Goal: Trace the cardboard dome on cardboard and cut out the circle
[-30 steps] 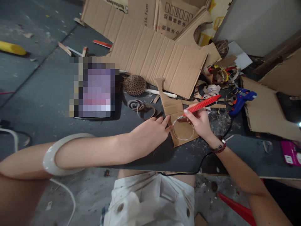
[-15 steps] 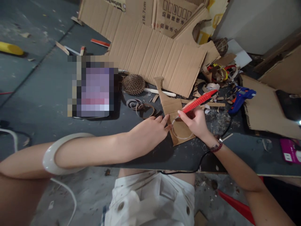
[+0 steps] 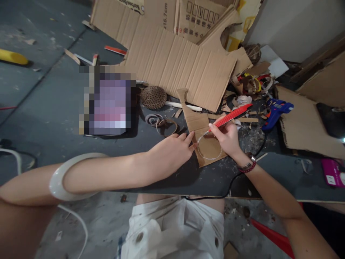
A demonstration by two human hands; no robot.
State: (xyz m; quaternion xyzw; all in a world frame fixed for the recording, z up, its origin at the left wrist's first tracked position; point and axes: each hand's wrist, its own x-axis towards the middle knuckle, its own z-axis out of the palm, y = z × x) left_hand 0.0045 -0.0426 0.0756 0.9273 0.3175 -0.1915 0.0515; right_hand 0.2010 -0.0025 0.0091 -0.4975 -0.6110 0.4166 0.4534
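Observation:
A small cardboard piece (image 3: 201, 124) with a circle marked on it lies on the dark table (image 3: 54, 118). My left hand (image 3: 172, 153) presses its fingertips on the piece's left edge, fingers stretched out. My right hand (image 3: 228, 138) is closed round a red utility knife (image 3: 231, 116), whose blade tip touches the top of the circle. A white bangle sits on my left forearm and a watch with a red band on my right wrist.
A large corrugated cardboard sheet (image 3: 178, 61) lies behind the piece. A woven cardboard disc (image 3: 153, 97) and coiled strips (image 3: 163, 124) sit to the left. A blue glue gun (image 3: 276, 111) with a black cord and more cardboard (image 3: 304, 126) are at the right. A pixelated patch covers something at the left.
The knife tip moved left along the circle half a second ago and is now back at the circle's top. My left hand has stayed in place.

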